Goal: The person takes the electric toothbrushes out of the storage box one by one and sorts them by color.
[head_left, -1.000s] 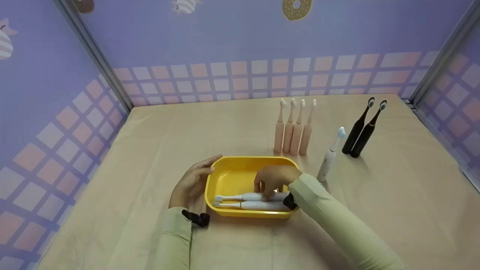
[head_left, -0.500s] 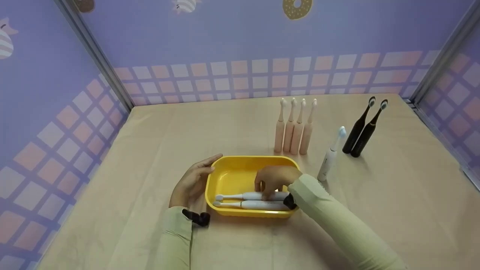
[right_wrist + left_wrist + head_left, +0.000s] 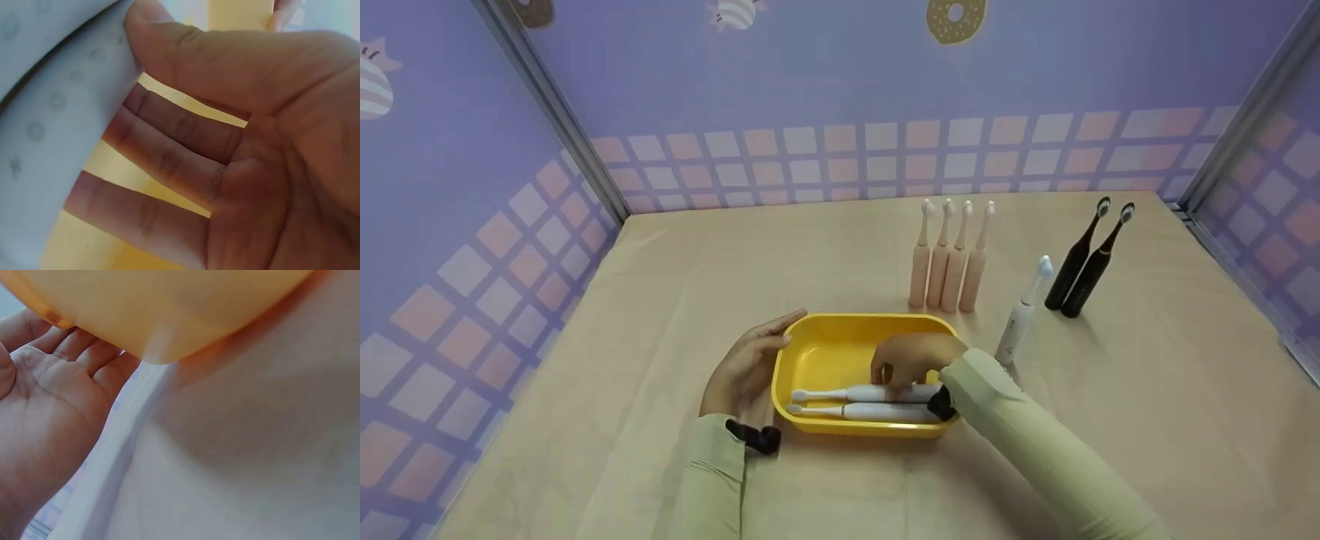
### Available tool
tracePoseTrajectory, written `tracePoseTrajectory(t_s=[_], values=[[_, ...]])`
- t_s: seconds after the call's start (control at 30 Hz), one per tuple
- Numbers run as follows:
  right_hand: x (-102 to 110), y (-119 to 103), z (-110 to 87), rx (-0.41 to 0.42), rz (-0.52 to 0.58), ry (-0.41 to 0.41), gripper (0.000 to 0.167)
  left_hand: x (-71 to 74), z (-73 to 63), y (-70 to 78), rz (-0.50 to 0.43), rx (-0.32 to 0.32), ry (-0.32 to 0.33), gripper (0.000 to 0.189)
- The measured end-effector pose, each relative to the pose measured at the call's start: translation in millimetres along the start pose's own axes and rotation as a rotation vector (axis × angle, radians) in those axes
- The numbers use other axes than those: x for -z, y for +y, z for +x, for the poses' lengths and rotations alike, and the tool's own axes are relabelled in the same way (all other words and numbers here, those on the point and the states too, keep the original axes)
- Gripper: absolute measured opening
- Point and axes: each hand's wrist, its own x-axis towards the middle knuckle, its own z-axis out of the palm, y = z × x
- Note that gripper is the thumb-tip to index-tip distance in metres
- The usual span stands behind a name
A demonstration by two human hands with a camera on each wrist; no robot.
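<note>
My left hand [image 3: 744, 367] is at the left end of a yellow plastic tub [image 3: 825, 319], fingers fairly straight against its outer wall and thumb at the rim. In the left wrist view, those fingers [image 3: 73, 349] reach behind the tub wall. Inside the tub, two white electric toothbrushes lie side by side, heads to the left. My right hand [image 3: 911, 361] reaches in from above and holds the handle of the farther toothbrush [image 3: 866, 392]. The nearer toothbrush [image 3: 877, 412] lies along the front wall. Close up, my right thumb and fingers press on the white handle [image 3: 62, 118] with its row of marks.
Behind the tub stand several pink electric toothbrushes [image 3: 945, 274] in a row. A white toothbrush [image 3: 1018, 326] stands upright to the right, near my right sleeve, with two black toothbrushes [image 3: 1086, 277] farther right. Patterned panels [image 3: 847, 157] border the cloth-covered table [image 3: 697, 277].
</note>
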Motion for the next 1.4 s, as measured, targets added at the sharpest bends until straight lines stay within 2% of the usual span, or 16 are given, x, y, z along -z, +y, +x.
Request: tracePoseTrajectory(t_s=[0.2, 0.47, 0.67, 0.97, 1.2, 1.4], values=[[2.9, 4.1, -0.2, 0.039, -0.010, -0.031, 0.023, 0.3, -0.7, 0.0, 0.002, 0.002, 0.008, 0.053], [2.7, 7.1, -1.6, 0.050, -0.009, -0.038, 0.018, 0.0, -0.1, -0.6, -0.002, 0.008, 0.001, 0.054], [3.8, 8.1, -4.0, 0.095, -0.022, -0.015, 0.012, -0.3, -0.4, -0.4, 0.004, 0.007, 0.008, 0.053], [7.6, 9.3, -8.4, 0.173, -0.047, 0.018, 0.022, -0.5, -0.5, -0.6, -0.002, -0.001, 0.004, 0.054], [9.9, 8.5, -13.5, 0.165, -0.010, 0.052, 0.023, -0.9, -1.0, -0.5, -0.003, -0.011, -0.006, 0.052], [10.0, 11.4, -17.4, 0.246, -0.020, 0.118, 0.019, -0.2, -0.9, -1.1, -0.006, -0.003, 0.001, 0.052]])
